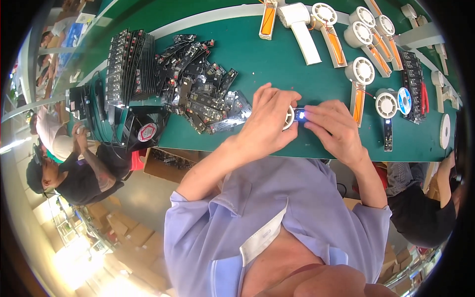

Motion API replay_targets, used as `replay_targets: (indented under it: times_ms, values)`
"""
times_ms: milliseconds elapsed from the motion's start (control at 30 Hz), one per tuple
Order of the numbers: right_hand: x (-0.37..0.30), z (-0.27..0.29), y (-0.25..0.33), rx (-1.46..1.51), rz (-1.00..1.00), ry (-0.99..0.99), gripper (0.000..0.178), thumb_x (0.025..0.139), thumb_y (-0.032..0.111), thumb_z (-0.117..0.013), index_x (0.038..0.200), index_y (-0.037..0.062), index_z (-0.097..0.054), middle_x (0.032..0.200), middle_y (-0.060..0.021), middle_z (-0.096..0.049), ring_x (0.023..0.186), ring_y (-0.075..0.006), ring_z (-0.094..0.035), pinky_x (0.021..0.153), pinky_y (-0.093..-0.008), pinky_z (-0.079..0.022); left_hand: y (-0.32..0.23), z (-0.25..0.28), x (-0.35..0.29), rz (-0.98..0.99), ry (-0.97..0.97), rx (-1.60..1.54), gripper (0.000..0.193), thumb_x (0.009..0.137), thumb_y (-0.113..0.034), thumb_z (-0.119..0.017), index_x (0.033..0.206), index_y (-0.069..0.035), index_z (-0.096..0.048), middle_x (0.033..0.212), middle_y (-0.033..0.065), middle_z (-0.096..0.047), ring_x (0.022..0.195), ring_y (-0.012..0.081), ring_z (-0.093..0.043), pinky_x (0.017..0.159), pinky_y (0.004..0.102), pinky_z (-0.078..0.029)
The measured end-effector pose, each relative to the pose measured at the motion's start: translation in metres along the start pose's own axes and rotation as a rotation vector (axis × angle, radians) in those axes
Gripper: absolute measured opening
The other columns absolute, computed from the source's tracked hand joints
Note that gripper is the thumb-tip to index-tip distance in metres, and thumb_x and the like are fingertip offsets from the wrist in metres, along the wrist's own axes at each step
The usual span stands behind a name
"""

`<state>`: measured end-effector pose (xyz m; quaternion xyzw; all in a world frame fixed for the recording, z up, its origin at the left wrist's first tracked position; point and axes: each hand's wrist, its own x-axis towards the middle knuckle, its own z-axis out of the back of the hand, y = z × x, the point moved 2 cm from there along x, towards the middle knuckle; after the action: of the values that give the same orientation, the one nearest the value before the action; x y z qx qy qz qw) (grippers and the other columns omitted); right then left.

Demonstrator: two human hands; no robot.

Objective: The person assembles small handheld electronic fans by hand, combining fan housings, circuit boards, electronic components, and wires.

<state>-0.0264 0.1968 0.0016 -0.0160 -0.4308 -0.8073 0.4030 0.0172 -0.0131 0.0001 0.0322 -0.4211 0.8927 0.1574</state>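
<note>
Close to the table's front edge, my left hand [269,116] is closed round a white handheld fan [290,118], covering most of its round head. A small dark circuit board [299,115] reaches from the fan toward my right hand [334,123], and a bright bluish-white light glows on it. My right thumb and fingers pinch the board's far end, hiding that part. Just right of my hands lies another fan [360,72] with an orange cell in its handle. Beyond it is a fan with a dark board in its handle [388,133].
Loose circuit boards [195,94] lie heaped left of my hands, beside upright stacked board panels [126,69]. A black cooling fan [141,131] stands at the left edge. Several white fans [324,15] line the back. A solder spool [404,100] and red-handled pliers [424,99] lie right. Co-workers sit both sides.
</note>
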Motion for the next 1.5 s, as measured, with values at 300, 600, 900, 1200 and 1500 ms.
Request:
replay_targets:
  times_ms: [300,600,900,1200,1500]
  values:
    - [0.012,0.001,-0.007,0.044,0.001,0.104,0.03,0.081,0.0,-0.082,0.11,-0.0014,-0.076,0.113,-0.0172,-0.076,0.107,-0.0361,-0.07,0.089,-0.0449,-0.058,0.011,0.001,-0.001,-0.146,-0.005,0.082,0.045,0.082,-0.008,-0.079,0.124,-0.004,-0.061,0.114,0.0118,-0.065,0.115,0.0352,-0.061,0.117,0.0593,-0.037]
    - [0.135,-0.011,0.023,-0.078,0.109,-0.081,0.02,0.092,0.004,-0.076,0.111,-0.0032,-0.074,0.106,-0.0212,-0.076,0.093,-0.0398,-0.074,0.082,-0.0447,-0.06,0.007,0.083,-0.033,-0.264,-0.674,0.117,0.036,0.076,-0.004,-0.087,0.109,-0.004,-0.072,0.102,0.0106,-0.073,0.1,0.0308,-0.069,0.099,0.0502,-0.054]
    - [0.451,-0.239,-0.073,-0.002,-0.181,-0.182,0.018,0.091,0.02,-0.079,0.1,0.0043,-0.081,0.097,-0.0247,-0.076,0.095,-0.0446,-0.073,0.086,-0.0535,-0.059,0.021,0.076,-0.061,-0.067,-0.574,0.048,0.033,0.077,0.002,-0.086,0.108,-0.004,-0.074,0.109,0.0096,-0.073,0.105,0.0306,-0.068,0.096,0.0455,-0.055]
    - [0.443,-0.185,-0.096,-0.665,-0.314,-0.359,0.072,0.086,0.046,-0.084,0.127,-0.0068,-0.057,0.1,-0.0236,-0.071,0.105,-0.0397,-0.069,0.094,-0.0508,-0.056,0.046,0.102,-0.045,0.011,-0.638,0.213,0.035,0.078,0.005,-0.082,0.11,-0.003,-0.072,0.108,0.0097,-0.073,0.1,0.0293,-0.068,0.096,0.0457,-0.055]
    - [0.312,-0.107,-0.014,0.082,-0.191,-0.171,0.038,0.093,0.008,-0.066,0.127,-0.0041,-0.056,0.108,-0.0321,-0.072,0.104,-0.0496,-0.07,0.089,-0.0551,-0.055,0.152,0.166,0.066,0.444,-0.021,0.866,0.031,0.088,-0.011,-0.072,0.118,-0.004,-0.072,0.116,0.0124,-0.072,0.12,0.0317,-0.065,0.104,0.0523,-0.05]
